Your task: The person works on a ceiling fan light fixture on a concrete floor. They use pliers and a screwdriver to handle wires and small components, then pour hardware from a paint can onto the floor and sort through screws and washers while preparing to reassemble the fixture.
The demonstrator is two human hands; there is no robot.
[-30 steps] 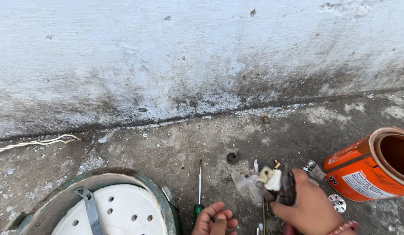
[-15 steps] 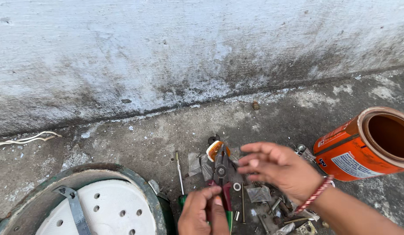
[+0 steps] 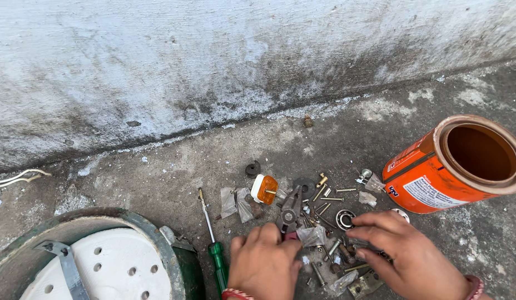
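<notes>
Two hands work low in the head view, over a scatter of small metal hardware lying on a rough concrete floor. The left hand is curled, knuckles up, with its fingertips touching the handles of a pair of pliers whose jaws point away toward the wall; whether it truly grips them cannot be told. The right hand, with a red thread band at the wrist, lies spread and loose, its fingers resting among screws and bolts just beside a round bearing ring.

Near the pliers lies a small orange and white block, with a dark washer just beyond it and scraps of clear plastic to its left. A screwdriver with a green handle lies left of the left hand, its tip pointing toward the wall. An orange can lies on its side at the right, open mouth toward the camera. At lower left sits a green round housing holding a white perforated disc. A stained whitewashed wall runs behind, with white wire at its foot.
</notes>
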